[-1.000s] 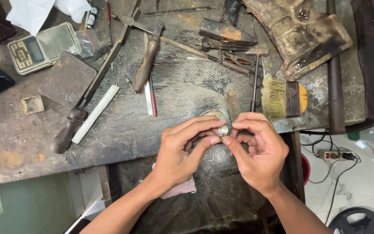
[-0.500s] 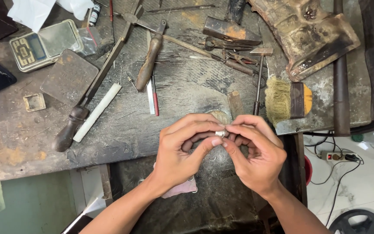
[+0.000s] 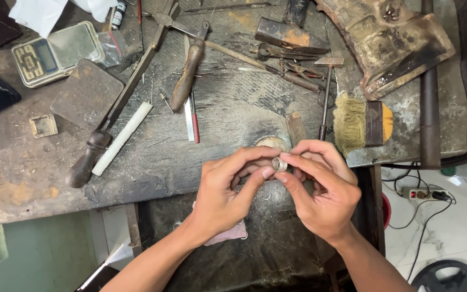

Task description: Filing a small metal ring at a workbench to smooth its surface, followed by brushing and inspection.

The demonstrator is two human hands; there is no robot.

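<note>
A small silver ring (image 3: pixel 280 164) is pinched between the fingertips of both hands, just past the near edge of a worn workbench (image 3: pixel 22 184). My left hand (image 3: pixel 228 194) grips it from the left with thumb and forefinger. My right hand (image 3: pixel 322 189) grips it from the right, fingers curled over it. Most of the ring is hidden by the fingertips. A round pale disc (image 3: pixel 270 143) lies on the bench right behind the hands.
On the bench lie a bristle brush (image 3: pixel 360 123), a small hammer (image 3: pixel 325 92), wooden-handled files (image 3: pixel 185 75), a white stick (image 3: pixel 122 138), pliers (image 3: pixel 293 67), a metal plate (image 3: pixel 86 93) and a pocket scale (image 3: pixel 55 51). A power strip (image 3: pixel 420 192) with cables lies on the floor at right.
Both hands have stayed together on the ring; the fingers have shifted slightly, turning it a little. Nothing on the bench has moved.
</note>
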